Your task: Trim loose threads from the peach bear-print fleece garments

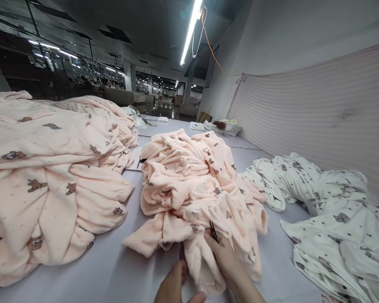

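Dark snips [212, 232] are lying in the right hand [222, 254], whose fingers are curling round them while a fingertip is resting against the pink plush cloth [183, 185]. Low beside the cloth's drooping near end, the left hand [172, 284] is showing its fingers partly parted from the thumb; whether they are pinching any fabric, I cannot tell. The cloth is lying in a rumpled mound in the middle of the pale desk [110, 277], with that end hanging between the hands. It is looking soft and limp, probably light in any single fold but bulky as a mound, and its fuzzy pile is likely offering grip rather than slipping. Nothing about it is suggesting fragility, though the points could be nicking it. An edge or seam near the snips is seeming the best hold, pinched flat and clear of the blades. Farther out, a larger pink heap [57, 139] is slumping at left, and white printed cloth [322, 189] is sprawling at right.
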Demonstrator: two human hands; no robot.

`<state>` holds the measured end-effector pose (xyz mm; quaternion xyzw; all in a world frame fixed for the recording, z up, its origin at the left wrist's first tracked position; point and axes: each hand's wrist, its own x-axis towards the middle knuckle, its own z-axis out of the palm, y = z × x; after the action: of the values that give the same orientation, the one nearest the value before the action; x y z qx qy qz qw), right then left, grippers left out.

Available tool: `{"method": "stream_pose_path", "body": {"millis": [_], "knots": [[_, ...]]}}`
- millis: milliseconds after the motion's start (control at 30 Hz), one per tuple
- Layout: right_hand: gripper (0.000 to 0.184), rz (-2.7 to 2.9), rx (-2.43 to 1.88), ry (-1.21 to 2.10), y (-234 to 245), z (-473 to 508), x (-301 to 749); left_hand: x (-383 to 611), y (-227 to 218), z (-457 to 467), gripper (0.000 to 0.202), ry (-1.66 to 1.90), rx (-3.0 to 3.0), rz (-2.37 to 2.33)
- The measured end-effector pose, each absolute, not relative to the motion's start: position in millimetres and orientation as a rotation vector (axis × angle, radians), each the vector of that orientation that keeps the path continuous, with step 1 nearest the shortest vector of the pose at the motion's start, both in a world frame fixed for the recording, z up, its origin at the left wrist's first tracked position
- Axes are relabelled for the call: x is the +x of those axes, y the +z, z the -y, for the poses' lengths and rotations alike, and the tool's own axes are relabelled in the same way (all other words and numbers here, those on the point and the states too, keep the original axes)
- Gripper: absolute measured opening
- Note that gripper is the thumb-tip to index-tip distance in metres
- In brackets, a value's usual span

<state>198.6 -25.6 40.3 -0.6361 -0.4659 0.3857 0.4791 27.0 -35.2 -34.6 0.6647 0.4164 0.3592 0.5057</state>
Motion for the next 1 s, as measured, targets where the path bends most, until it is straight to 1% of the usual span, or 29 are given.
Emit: {"method": "stream_pose_path", "body": {"millis": [67, 167, 267, 333, 433, 533, 700, 833, 1000], "knots": [[0.028, 1.181, -1.587, 0.882, 44, 26, 198, 46, -42, 35, 0.045, 0.930, 1.410, -0.964], [0.019, 1.278, -1.673, 0.717, 49, 38, 205, 52, -36, 18, 0.038, 1.064, 1.183, -0.788], [0.010, 1.500, -1.774, 0.484, 50, 59, 210, 41, -30, 6, 0.037, 1.057, 1.139, -0.677], [0.013, 1.681, -1.771, 0.351, 49, 70, 207, 35, -30, 4, 0.037, 1.034, 1.114, -0.636], [0.027, 1.836, -1.711, 0.246, 46, 77, 197, 37, -31, 6, 0.040, 1.003, 1.034, -0.570], [0.025, 1.835, -1.732, 0.148, 43, 72, 189, 42, -31, 5, 0.041, 0.981, 0.982, -0.535], [0.024, 1.858, -1.758, 0.135, 43, 68, 193, 40, -28, 0, 0.039, 0.950, 1.019, -0.560], [0.026, 1.883, -1.773, 0.103, 45, 67, 194, 34, -15, -2, 0.038, 0.882, 1.134, -0.637], [0.020, 1.745, -1.763, 0.170, 45, 57, 190, 33, -2, -3, 0.033, 0.863, 1.098, -0.638]]}}
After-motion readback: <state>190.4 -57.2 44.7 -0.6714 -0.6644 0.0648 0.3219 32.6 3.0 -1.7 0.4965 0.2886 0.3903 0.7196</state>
